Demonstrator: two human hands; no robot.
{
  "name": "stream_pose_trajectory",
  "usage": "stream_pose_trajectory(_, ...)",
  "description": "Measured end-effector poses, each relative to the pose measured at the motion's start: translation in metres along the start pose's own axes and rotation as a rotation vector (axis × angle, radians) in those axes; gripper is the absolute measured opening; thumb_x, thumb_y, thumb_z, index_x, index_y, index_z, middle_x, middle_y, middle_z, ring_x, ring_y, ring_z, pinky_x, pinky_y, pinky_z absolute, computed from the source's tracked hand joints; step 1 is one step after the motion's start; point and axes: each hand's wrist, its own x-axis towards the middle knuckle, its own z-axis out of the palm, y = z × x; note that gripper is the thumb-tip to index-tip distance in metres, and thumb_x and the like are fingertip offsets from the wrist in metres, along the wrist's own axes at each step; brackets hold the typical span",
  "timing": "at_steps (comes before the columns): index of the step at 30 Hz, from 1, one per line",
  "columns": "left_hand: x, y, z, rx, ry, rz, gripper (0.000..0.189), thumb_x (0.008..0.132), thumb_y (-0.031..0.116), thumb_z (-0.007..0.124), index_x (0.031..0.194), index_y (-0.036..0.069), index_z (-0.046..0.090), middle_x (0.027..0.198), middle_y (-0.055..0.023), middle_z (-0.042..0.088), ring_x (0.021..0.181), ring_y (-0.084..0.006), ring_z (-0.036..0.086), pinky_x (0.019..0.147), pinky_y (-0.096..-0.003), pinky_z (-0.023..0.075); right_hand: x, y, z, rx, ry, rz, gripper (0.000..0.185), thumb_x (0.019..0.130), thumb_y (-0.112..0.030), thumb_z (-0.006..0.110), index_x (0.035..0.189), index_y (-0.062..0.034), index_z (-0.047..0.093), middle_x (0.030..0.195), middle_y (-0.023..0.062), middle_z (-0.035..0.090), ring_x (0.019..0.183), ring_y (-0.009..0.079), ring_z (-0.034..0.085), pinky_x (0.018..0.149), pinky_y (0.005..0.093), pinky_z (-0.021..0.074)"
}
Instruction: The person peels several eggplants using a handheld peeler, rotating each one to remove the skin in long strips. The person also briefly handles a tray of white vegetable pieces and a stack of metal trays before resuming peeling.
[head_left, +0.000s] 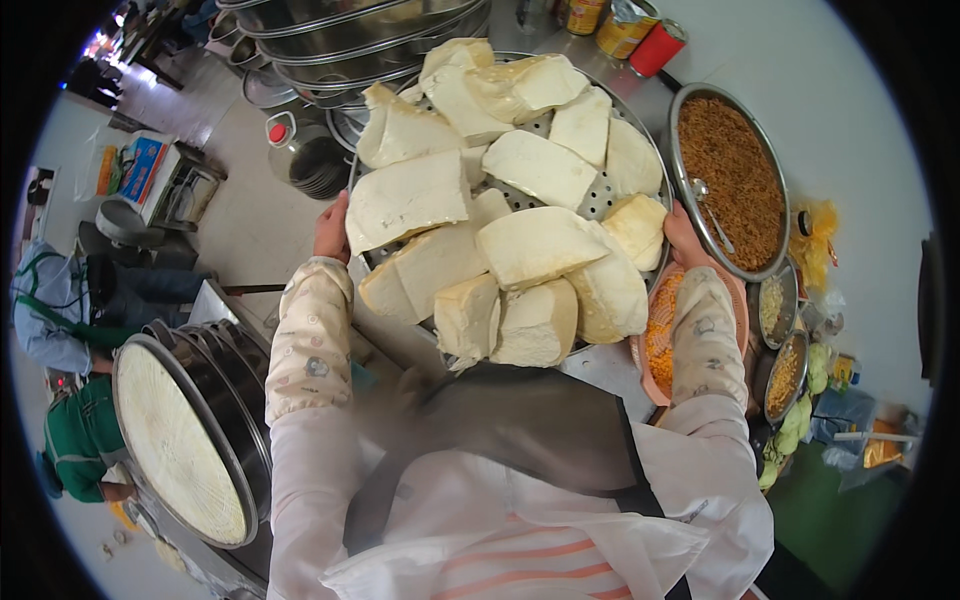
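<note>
A round perforated metal steamer tray (598, 196) is held out in front of my chest, its rim gripped from both sides. Thick, pale chunks of what looks like steamed bread (538, 169) are heaped across it, with several holes showing between them. My left hand (331, 231) clasps the left rim, with most of its fingers hidden beneath. On the opposite rim is my right hand (682, 238), close beside a large metal basin (784, 214) of brown shredded food (727, 161). Patterned sleeve covers (309, 337) wrap both forearms.
Stacked metal steamers (360, 46) stand beyond the tray, near a red-capped jug (304, 157) on the floor. More steamers (217, 420) are at left, near two people (52, 307). Under my right forearm sits a pink basket (739, 285) of orange bits. Cans (658, 49) stand at the back.
</note>
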Motion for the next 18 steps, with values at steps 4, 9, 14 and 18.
stream_pose_trajectory(4,0.003,-0.008,0.019,-0.105,0.037,-0.066,0.044,0.097,0.040,0.067,0.105,-0.003,0.069,0.094,-0.0091,0.074,0.078,-0.0178,0.071,0.072,-0.0316,0.0568,0.000,0.005,-0.013,0.112,0.156,0.072,0.038,0.097,-0.010,0.049,0.132,0.0049,0.054,0.116,0.0143,0.067,0.102,0.0226,0.064,0.087,0.0356,0.0508)
stream_pose_trajectory(9,0.012,-0.008,-0.001,-0.026,0.067,-0.062,0.046,0.096,0.041,0.068,0.107,-0.004,0.069,0.095,-0.0090,0.074,0.079,-0.0182,0.071,0.073,-0.0312,0.0571,0.003,0.006,0.003,0.207,0.120,0.058,0.037,0.098,-0.008,0.051,0.133,0.0039,0.052,0.111,0.0142,0.068,0.097,0.0232,0.068,0.082,0.0358,0.0553)
stream_pose_trajectory(14,0.018,-0.014,0.008,-0.037,0.016,-0.008,0.045,0.097,0.039,0.067,0.109,-0.005,0.068,0.102,-0.0116,0.074,0.087,-0.0199,0.072,0.077,-0.0328,0.0570,0.014,0.008,-0.012,0.129,0.131,0.008,0.033,0.098,-0.014,0.056,0.126,0.0029,0.060,0.109,0.0121,0.070,0.095,0.0209,0.067,0.083,0.0352,0.0535)
stream_pose_trajectory(18,0.012,-0.026,0.008,-0.255,0.003,0.016,0.041,0.100,0.036,0.064,0.109,-0.004,0.067,0.102,-0.0112,0.074,0.087,-0.0209,0.072,0.078,-0.0348,0.0574,-0.003,-0.015,-0.005,-0.079,0.253,-0.091,0.036,0.098,-0.024,0.061,0.121,0.0029,0.065,0.105,0.0108,0.072,0.095,0.0190,0.066,0.087,0.0352,0.0505)
